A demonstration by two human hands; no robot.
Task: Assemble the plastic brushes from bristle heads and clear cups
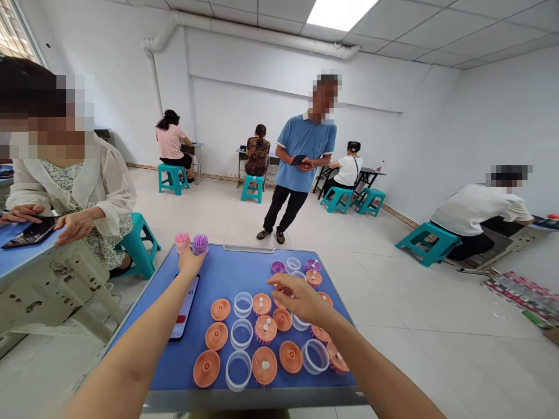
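Observation:
My left hand (191,265) reaches to the far left corner of the blue table, closed at a round purple bristle brush (201,242). A pink bristle brush (181,241) stands right beside it; the fingertips are partly hidden between the two. Over the right half of the table hovers my right hand (297,295), fingers loosely stretched leftward with nothing in them. Beneath and around it lie orange bristle discs with white pieces on top (265,329), orange caps with a central peg (290,357) and clear plastic rings (315,356), set out in rough rows.
A phone (187,308) lies under my left forearm. Purple parts (278,267) sit at the far right. A person in blue (301,151) stands beyond the table. Another person sits at the left desk (48,256). Others sit on teal stools (428,243) farther back.

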